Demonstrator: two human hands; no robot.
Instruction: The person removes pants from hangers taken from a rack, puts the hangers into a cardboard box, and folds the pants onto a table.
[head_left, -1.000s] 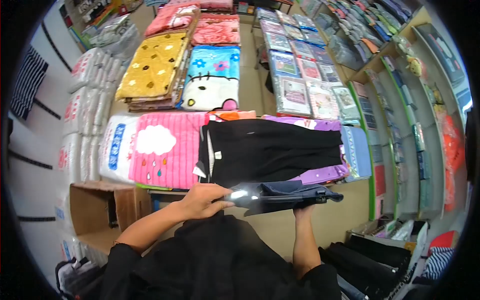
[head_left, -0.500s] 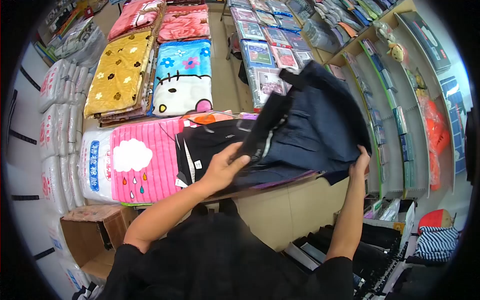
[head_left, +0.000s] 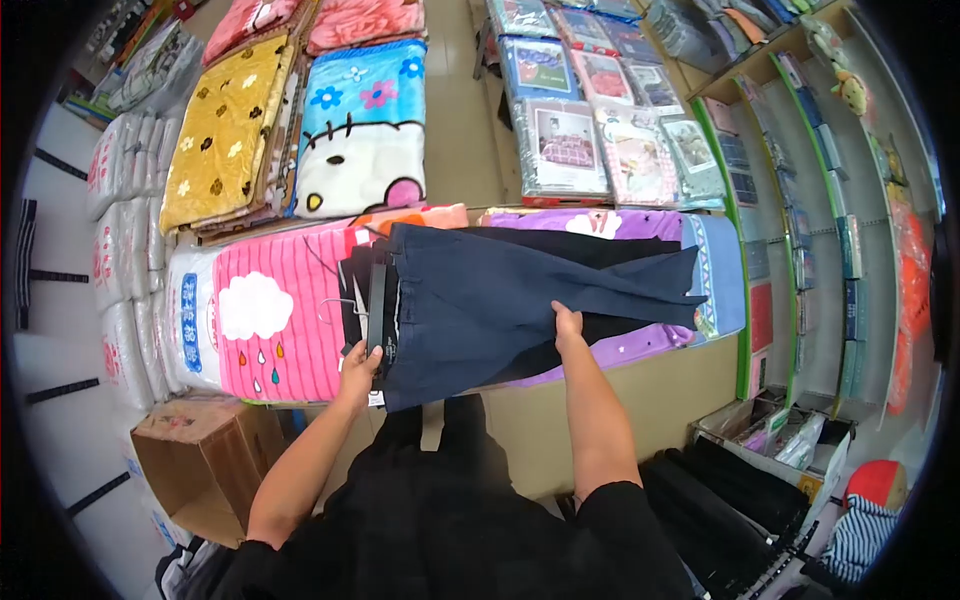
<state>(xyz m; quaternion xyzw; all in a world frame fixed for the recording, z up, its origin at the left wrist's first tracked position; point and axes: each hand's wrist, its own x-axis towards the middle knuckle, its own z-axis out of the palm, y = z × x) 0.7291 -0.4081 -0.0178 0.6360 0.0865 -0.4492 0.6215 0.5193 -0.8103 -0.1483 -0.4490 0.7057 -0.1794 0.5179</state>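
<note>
Navy trousers (head_left: 470, 300) lie sideways across a stack of folded blankets, waistband to the left and legs to the right. My left hand (head_left: 360, 375) is closed on the waistband's near corner, by a black strip (head_left: 376, 310) that runs along it. Further along, my right hand (head_left: 567, 326) grips the near edge of a leg, thumb on top; its other fingers are mostly hidden. Black trousers (head_left: 600, 243) show beneath the navy pair. A metal hanger hook (head_left: 345, 303) pokes out left of the waistband.
Under the trousers are a pink cloud-print blanket (head_left: 290, 350) and a purple one (head_left: 655, 225). Folded blankets (head_left: 360, 150) and packaged bedding sets (head_left: 565, 150) stand beyond. Shelving (head_left: 770, 250) lines the right. An open cardboard box (head_left: 210, 450) is at lower left, dark garments (head_left: 720, 510) lower right.
The navy trousers have come down from a lifted, bunched position and now lie flatter over the blankets. My left hand moved left and my right hand moved left along the leg.
</note>
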